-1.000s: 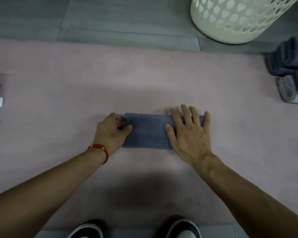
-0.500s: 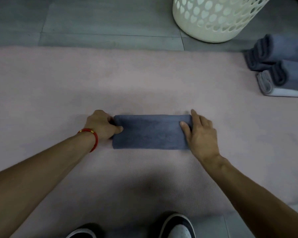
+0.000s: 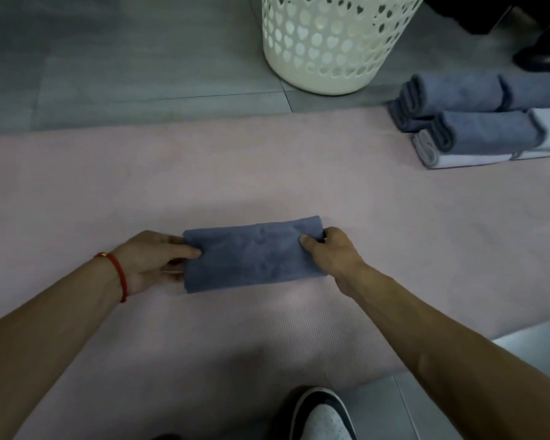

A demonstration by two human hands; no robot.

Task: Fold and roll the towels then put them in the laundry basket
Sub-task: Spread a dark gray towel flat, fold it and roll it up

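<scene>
Hands at either short end of a folded blue-grey towel (image 3: 254, 254) — a soft, napped oblong lying flat on a pale pink mat (image 3: 108, 185) with a fine ribbed weave. The left hand (image 3: 153, 260), a red cord bracelet (image 3: 116, 274) at its wrist, pinches the towel's left edge, thumb on top and fingers curled beneath. The right hand (image 3: 329, 250) grips the opposite end, thumb pressed onto the cloth and fingers wrapped round the edge, where the fabric bunches slightly upward. The towel sits at the middle of the mat, tilted a little so that its right end lies farther from the person.

Beyond the mat, on grey floor tiles (image 3: 124, 68), stands a cream plastic laundry basket (image 3: 331, 42), round and tapering, its wall pierced with heart-shaped holes; its rim is cut off by the frame, so what it holds cannot be told. It is well apart from the towel in hand.

At the mat's far right edge lies a stack of rolled towels (image 3: 477, 122) — blue-grey rolls piled on paler, near-white ones, their spiral ends facing left. A dark object (image 3: 540, 58) sits behind them at the upper right, too dim to identify. A white-toed, dark-trimmed shoe (image 3: 323, 417) shows at the bottom edge.
</scene>
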